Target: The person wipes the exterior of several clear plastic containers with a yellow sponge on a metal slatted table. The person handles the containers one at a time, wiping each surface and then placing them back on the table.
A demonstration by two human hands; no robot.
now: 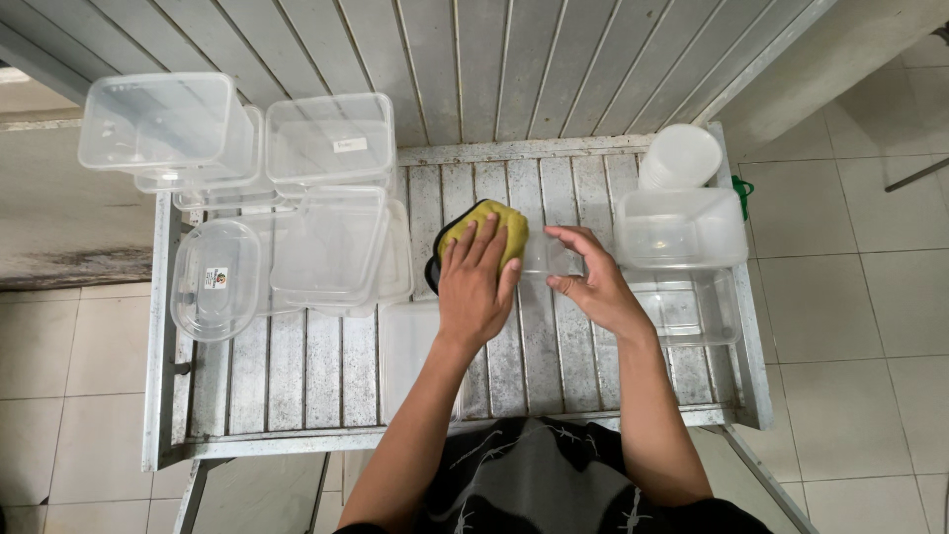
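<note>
Slatted metal table (326, 371) under clear plastic containers (331, 242) and lids (680, 155).

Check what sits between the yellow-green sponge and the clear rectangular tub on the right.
In the head view, a small clear container held by the right hand lies between the sponge under the left hand and the clear rectangular tub.
</note>
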